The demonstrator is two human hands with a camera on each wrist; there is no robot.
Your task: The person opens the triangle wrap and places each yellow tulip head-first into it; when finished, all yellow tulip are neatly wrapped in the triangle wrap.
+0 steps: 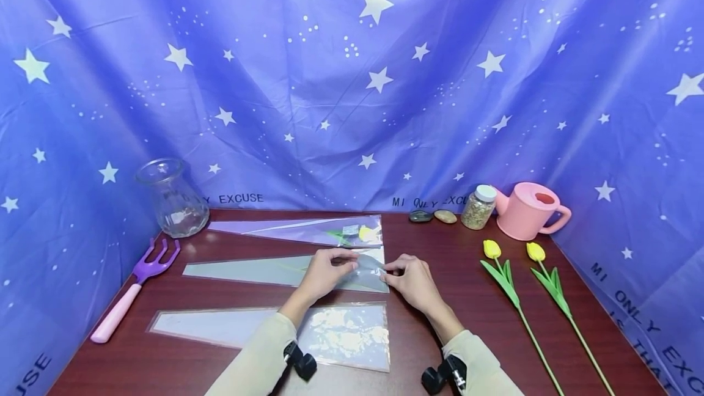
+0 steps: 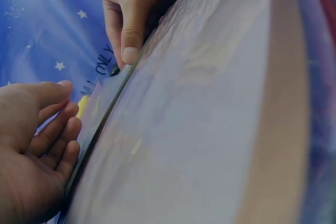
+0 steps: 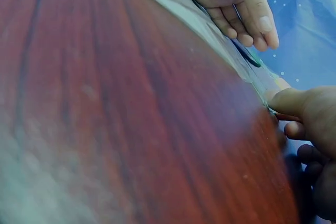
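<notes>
Three clear cone-shaped plastic sleeves lie on the dark wooden table [image 1: 440, 347]. Both hands are at the wide end of the middle sleeve [image 1: 258, 270]. My left hand [image 1: 352, 263] pinches its upper edge, and my right hand [image 1: 389, 272] pinches its right corner. In the left wrist view the sleeve [image 2: 210, 119] fills the frame, with the left hand [image 2: 63, 124] below and the right hand [image 2: 126, 59] above its edge. In the right wrist view the right hand [image 3: 278, 103] grips the sleeve's corner [image 3: 252, 77]. The far sleeve [image 1: 297, 230] holds a yellow tulip [image 1: 364, 233].
A third sleeve [image 1: 335, 332] lies just in front of my wrists. A glass vase [image 1: 173, 197] and a purple garden fork [image 1: 132, 289] are at the left. Two yellow tulips [image 1: 497, 264] [image 1: 541, 261], a pink watering can [image 1: 528, 209], a jar [image 1: 478, 206] and two stones [image 1: 433, 216] are at the right.
</notes>
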